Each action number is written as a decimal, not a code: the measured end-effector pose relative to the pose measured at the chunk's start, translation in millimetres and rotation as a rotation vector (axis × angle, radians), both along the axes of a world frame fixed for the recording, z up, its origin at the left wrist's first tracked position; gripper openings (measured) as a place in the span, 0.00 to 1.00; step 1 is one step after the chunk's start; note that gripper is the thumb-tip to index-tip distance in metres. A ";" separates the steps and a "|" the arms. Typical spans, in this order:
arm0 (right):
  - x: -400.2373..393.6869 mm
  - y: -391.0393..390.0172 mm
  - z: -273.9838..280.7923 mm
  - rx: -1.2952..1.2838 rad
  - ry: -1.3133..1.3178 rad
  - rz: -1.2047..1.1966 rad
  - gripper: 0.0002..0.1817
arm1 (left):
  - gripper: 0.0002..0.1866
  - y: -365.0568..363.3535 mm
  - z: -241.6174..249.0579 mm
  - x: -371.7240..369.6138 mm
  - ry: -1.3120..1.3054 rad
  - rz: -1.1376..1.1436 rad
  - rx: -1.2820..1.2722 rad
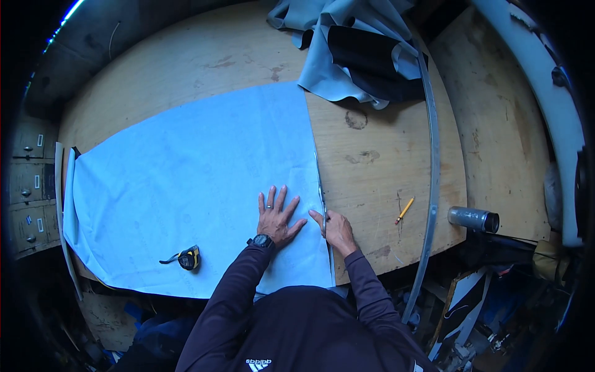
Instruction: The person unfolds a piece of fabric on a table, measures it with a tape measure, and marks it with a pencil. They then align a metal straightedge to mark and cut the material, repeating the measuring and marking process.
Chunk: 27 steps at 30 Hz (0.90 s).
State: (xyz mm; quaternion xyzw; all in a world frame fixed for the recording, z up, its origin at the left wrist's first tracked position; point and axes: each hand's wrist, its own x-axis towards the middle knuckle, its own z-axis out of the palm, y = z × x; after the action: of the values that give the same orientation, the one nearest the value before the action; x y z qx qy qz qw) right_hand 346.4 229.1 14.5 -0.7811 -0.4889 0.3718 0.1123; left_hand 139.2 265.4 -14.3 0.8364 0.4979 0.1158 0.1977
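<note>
A large light-blue sheet of material (186,161) lies across the wooden table, rumpled at its left end. My left hand (279,220) rests flat on it with the fingers spread, close to its right edge. At that edge my right hand (338,232) is closed around scissors (323,208), whose narrow blades point away from me along the sheet's border. The handles are mostly hidden by my fingers. A black and yellow tape measure (188,258) sits on the sheet, left of my left forearm.
A yellow pencil (405,211) lies on the table (384,180) to the right. Beyond it runs a long metal straightedge (433,161). A dark-capped cylinder (473,219) lies farther right. Crumpled grey and black material (372,56) is heaped at the back. Drawers (31,180) stand at the left.
</note>
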 end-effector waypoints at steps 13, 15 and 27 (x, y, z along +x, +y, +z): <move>0.0 40.0 14.5 -0.130 0.096 -0.010 0.42 | 0.37 1.2 1.9 -0.4 -0.023 0.003 -0.001; 2.8 41.4 7.7 -0.124 0.075 0.003 0.42 | 0.37 3.1 3.5 -0.3 -0.016 0.005 0.000; 1.2 71.0 3.2 -0.019 0.000 0.019 0.42 | 0.36 2.5 3.9 -0.1 -0.026 0.004 -0.013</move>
State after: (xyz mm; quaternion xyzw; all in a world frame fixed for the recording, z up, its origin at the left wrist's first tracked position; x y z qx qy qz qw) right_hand 347.6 300.1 17.7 -0.7775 -0.4928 0.3773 0.1013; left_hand 139.1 267.9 -10.4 0.8324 0.4979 0.1241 0.2094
